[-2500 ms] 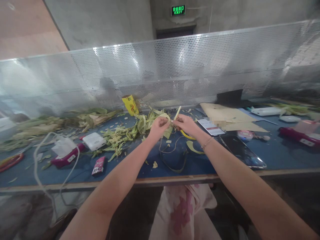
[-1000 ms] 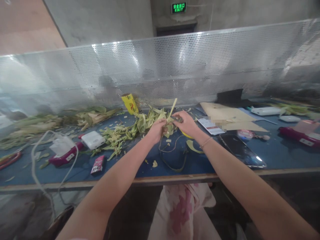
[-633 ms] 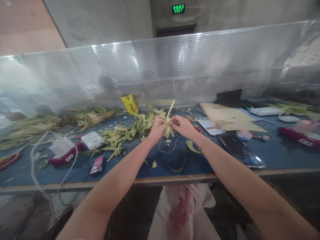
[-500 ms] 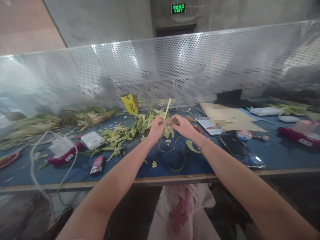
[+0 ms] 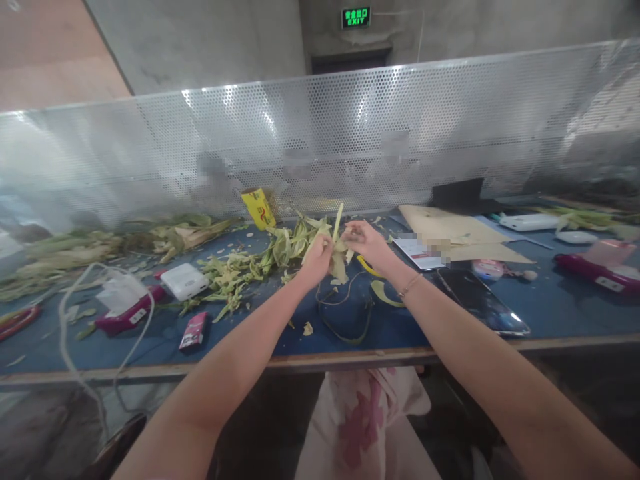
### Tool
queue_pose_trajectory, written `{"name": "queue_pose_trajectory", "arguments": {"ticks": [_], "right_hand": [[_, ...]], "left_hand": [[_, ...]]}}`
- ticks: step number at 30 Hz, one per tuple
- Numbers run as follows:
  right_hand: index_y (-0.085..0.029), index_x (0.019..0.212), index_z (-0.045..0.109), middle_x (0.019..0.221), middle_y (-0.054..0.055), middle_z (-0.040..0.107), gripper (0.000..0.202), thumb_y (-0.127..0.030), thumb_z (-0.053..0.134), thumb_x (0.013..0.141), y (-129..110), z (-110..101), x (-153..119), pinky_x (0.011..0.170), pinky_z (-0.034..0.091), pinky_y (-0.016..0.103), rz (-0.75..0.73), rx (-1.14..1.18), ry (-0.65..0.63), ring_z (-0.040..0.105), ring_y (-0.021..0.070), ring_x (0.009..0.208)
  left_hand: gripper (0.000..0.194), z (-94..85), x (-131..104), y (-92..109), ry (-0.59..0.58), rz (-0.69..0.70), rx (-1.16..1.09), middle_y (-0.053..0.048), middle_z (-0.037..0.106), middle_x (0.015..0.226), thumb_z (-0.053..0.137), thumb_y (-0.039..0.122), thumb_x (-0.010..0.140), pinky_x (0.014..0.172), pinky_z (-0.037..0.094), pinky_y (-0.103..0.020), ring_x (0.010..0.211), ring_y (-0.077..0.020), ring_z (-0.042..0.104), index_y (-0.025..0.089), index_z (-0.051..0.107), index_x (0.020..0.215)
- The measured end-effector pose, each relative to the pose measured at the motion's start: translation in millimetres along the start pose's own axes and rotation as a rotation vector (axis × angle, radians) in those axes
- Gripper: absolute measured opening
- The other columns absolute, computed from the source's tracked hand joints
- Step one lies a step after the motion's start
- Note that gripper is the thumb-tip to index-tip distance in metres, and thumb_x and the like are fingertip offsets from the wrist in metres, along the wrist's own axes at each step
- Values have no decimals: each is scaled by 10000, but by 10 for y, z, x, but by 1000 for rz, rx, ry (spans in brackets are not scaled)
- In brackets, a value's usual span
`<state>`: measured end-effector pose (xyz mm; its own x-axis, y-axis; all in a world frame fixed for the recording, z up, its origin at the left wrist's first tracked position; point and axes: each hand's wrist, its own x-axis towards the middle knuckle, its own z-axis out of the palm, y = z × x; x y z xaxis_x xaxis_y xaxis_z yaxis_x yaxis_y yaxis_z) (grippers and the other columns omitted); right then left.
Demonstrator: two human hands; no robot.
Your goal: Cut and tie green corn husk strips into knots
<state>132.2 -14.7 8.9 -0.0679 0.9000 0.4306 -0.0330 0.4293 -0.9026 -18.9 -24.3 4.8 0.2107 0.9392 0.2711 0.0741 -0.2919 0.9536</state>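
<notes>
My left hand (image 5: 319, 257) is closed around a small bundle of pale corn husk (image 5: 340, 265), its loose ends hanging below the fingers. A straight, light-green strip (image 5: 339, 220) stands up out of this bundle. Just to the right, my right hand (image 5: 367, 243) has its fingers curled and pressed together close to the bundle's top; what lies between the fingertips is too small to make out. Behind and left of my hands spreads a heap of green husk pieces (image 5: 287, 245). A thin cord (image 5: 345, 300) loops on the blue table (image 5: 280, 333) beneath.
On the right lie a phone (image 5: 483, 303), brown paper (image 5: 450, 223) and a printed sheet (image 5: 419, 252). A white box (image 5: 185, 281), a pink pack (image 5: 193, 331) and a tissue holder (image 5: 130, 313) with a white cable (image 5: 65, 333) are left. A perforated metal screen (image 5: 340, 133) stands behind.
My right hand has moved slightly right and up, away from my left. More of the husk bundle shows between them, and a yellow curved item is uncovered below my right hand.
</notes>
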Motion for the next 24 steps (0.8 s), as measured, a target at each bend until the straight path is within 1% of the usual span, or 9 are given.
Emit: {"name": "queue_pose_trajectory", "arguments": {"ticks": [4,7,10,13,16,18,21,24], "right_hand": [[-215,1099,504,1074,52,556,485,-252,647,637,69,-44,9,738,487,344,-11,-227,-2,593,136,746],[-198,1065,529,971,31,576,437,-279,647,651,50,-66,2,713,475,333,-30,-283,17,557,123,688],[-175,969,560,822,10,571,355,-291,653,646,-31,-56,-17,720,462,320,-48,-256,32,544,129,696],[-171,936,567,763,0,568,335,-302,657,640,-125,-30,-49,696,460,309,-66,-159,35,536,126,682],[-175,941,571,767,0,575,352,-292,672,625,-186,-20,-75,674,463,300,-102,-94,53,539,124,683],[-179,943,573,799,9,584,350,-282,679,626,-197,-28,-76,691,471,303,-132,-90,94,553,129,714],[-182,926,574,859,23,592,337,-271,692,623,-175,-53,-49,743,480,310,-157,-58,154,574,136,778],[-197,910,572,880,16,571,321,-277,695,624,-135,-74,-5,738,488,293,-154,27,180,572,124,784]], "left_hand": [[263,-1,6,18,35,-42,-112,105,387,486,556,411,822,390,175,-177,321,-32,270,224,371,832],[268,-21,32,-1,62,-47,-187,101,379,524,540,417,827,395,181,-170,341,-26,267,222,356,824],[300,-38,63,-32,69,-30,-216,96,389,556,581,415,794,397,177,-166,356,-14,265,217,356,810],[293,-46,101,-72,79,-36,-220,99,348,534,602,377,772,396,171,-168,357,-14,250,213,361,791],[210,-51,139,-113,75,-64,-238,96,318,501,549,307,770,388,169,-177,351,-33,262,211,362,772],[143,-53,149,-126,40,-55,-263,87,333,499,505,230,731,384,178,-182,355,-43,285,208,367,762],[159,-47,124,-112,-34,-16,-271,81,360,508,477,141,631,389,189,-180,365,-40,295,198,383,746],[169,-32,75,-69,-90,10,-231,77,388,524,494,116,594,405,193,-177,382,-27,299,180,424,734]]}}
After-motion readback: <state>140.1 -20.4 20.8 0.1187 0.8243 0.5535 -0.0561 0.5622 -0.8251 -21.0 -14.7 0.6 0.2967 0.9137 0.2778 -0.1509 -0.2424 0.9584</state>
